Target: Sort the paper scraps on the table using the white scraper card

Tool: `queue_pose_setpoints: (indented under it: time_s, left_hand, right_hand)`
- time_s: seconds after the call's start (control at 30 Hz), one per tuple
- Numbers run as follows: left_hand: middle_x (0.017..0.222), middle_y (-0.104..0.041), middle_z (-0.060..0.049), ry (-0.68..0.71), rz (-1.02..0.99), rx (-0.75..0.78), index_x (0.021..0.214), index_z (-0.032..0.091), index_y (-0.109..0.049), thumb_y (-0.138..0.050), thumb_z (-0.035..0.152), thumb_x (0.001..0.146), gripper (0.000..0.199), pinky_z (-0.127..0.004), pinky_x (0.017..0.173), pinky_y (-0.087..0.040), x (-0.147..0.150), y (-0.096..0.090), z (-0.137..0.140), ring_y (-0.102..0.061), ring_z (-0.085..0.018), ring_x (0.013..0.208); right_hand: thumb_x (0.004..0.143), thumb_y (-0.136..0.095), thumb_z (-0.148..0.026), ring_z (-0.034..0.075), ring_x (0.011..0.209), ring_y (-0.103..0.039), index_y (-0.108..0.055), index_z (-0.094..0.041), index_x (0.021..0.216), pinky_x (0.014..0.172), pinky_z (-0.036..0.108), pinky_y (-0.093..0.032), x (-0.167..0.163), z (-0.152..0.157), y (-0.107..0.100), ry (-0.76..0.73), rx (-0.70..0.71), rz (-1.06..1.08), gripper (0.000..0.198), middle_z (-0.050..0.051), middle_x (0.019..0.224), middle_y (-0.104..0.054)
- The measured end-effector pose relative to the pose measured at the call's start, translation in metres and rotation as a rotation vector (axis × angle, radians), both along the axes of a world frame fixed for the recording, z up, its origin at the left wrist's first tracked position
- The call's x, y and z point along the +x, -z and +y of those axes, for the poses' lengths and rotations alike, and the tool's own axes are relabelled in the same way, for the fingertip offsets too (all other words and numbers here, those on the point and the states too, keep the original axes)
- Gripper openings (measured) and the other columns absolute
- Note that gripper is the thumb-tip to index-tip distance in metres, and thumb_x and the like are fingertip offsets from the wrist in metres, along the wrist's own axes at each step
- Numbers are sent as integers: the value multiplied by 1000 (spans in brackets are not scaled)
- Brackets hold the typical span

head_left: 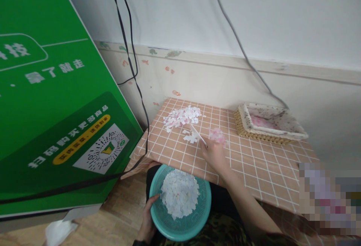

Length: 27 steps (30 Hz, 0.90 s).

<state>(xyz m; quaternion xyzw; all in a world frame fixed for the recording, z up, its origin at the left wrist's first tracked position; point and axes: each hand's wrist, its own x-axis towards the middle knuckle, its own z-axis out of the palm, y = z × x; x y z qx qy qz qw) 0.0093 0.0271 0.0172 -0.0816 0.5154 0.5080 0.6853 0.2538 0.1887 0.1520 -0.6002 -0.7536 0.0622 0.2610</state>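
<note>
My left hand [148, 216] grips the left rim of a round teal plastic basket [205, 210], thumb over the edge. The basket rests at my lap, below the table edge, with a heap of small white paper pieces [180, 193] inside. My right hand [214, 154] is over the table, its fingers closed on a thin white stick [199, 135] that slants toward the far left. Just under the stick lie a few loose white paper pieces [191, 137]. Beyond its tip is a pile of white and pinkish paper scraps [183, 116]. Pink scraps [217, 135] lie beside my right hand.
A wicker basket [265, 138] with a patterned cloth lining and pink contents stands at the table's back right. The checked tablecloth [262, 171] meets the wall behind. A green panel [56, 126] stands at left, with black cables [141, 95] hanging before it. A blurred-out patch covers the right.
</note>
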Motion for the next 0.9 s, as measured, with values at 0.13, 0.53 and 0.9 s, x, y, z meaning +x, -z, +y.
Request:
queue_pose_setpoints:
  time_s: [0.13, 0.53, 0.9]
  left_hand:
    - [70, -76, -8, -20, 62, -30, 73, 13, -71, -69, 21, 62, 14, -41, 73, -53, 0, -10, -2, -70, -30, 76]
    - [72, -76, -9, -15, -62, -10, 78, 12, -73, -67, 24, 65, 19, -45, 73, -54, -9, -22, -9, -69, -34, 82]
    - [72, -76, -12, 99, -21, 98, 77, 9, -72, -67, 17, 63, 17, -44, 74, -53, -16, -32, -15, -70, -31, 74]
  right_hand:
    - [90, -38, -26, 21, 69, -66, -64, -22, 112, 60, 27, -43, -1, 8, 2, -33, -5, 6, 35, 8, 84, -72]
    - [89, -40, -25, 19, 67, -64, -65, -21, 112, 62, 27, -43, 9, 12, 0, -17, 66, 4, 34, 8, 82, -72]
    - [87, -44, -22, 20, 76, -66, -66, -22, 112, 68, 29, -48, 18, -2, 6, -194, -36, 72, 33, 7, 93, -72]
